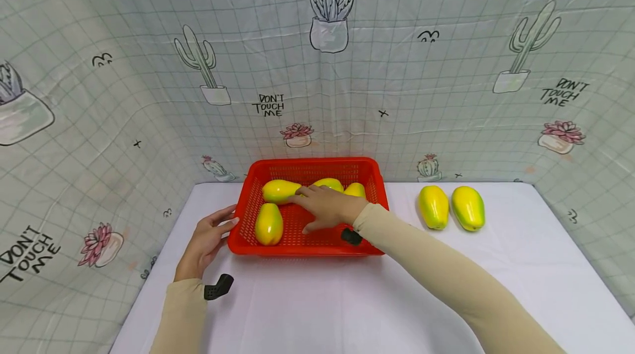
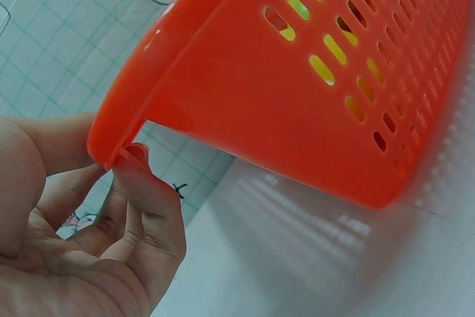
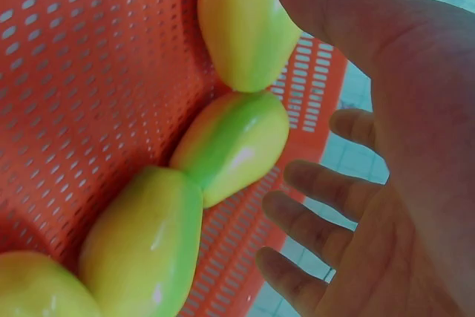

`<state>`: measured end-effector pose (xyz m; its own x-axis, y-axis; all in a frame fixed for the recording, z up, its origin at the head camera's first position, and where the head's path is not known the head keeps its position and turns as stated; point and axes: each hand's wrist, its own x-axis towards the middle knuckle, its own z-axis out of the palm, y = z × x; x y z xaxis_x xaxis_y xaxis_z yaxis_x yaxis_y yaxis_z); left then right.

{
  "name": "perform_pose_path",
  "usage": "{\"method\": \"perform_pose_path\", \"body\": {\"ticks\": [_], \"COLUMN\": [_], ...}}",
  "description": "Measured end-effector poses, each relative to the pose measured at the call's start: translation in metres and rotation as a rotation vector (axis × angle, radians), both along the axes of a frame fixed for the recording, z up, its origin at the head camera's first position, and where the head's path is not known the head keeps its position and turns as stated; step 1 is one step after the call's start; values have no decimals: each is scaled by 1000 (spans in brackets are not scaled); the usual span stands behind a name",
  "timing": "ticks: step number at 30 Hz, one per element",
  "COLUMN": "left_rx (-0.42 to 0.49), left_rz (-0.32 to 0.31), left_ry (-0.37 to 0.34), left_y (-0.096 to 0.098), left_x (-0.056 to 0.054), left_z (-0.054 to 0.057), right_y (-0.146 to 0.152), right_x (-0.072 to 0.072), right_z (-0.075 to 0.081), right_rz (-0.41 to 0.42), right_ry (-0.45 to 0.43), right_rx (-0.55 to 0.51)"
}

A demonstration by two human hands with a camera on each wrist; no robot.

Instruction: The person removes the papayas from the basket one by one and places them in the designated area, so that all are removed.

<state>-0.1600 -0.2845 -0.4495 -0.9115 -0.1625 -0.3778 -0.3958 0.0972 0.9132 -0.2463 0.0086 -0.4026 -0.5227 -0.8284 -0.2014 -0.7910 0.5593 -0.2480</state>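
Observation:
A red plastic basket (image 1: 307,251) with slotted sides holds several yellow-green papayas, among them one papaya (image 1: 269,224) at the left front and another papaya (image 1: 279,191) behind it. My left hand (image 1: 207,239) pinches the basket's left rim between thumb and fingers, as the left wrist view shows close up (image 2: 111,220). Over the basket's middle is my right hand (image 1: 324,208), fingers spread and nothing held. In the right wrist view its palm (image 3: 401,183) faces the papayas (image 3: 230,139), and the fingers stand apart from them. In the head view this hand partly covers the papayas at the back.
To the right of the basket, two more papayas lie side by side on the white tablecloth, a left papaya (image 1: 434,208) and a right papaya (image 1: 468,209). A cloth backdrop (image 1: 377,84) printed with cacti rises behind and at both sides of the table.

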Motion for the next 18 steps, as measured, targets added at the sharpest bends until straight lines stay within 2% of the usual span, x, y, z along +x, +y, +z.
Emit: {"method": "perform_pose_path", "body": {"ticks": [8, 18], "left_rx": [9, 8], "left_rz": [-11, -10], "left_ry": [12, 11], "left_y": [0, -1], "left_x": [1, 0], "left_z": [-1, -2], "right_y": [-18, -40], "right_x": [-3, -5], "right_z": [-7, -6], "right_rz": [4, 16], "right_ry": [-12, -14], "right_rx": [11, 72]}}
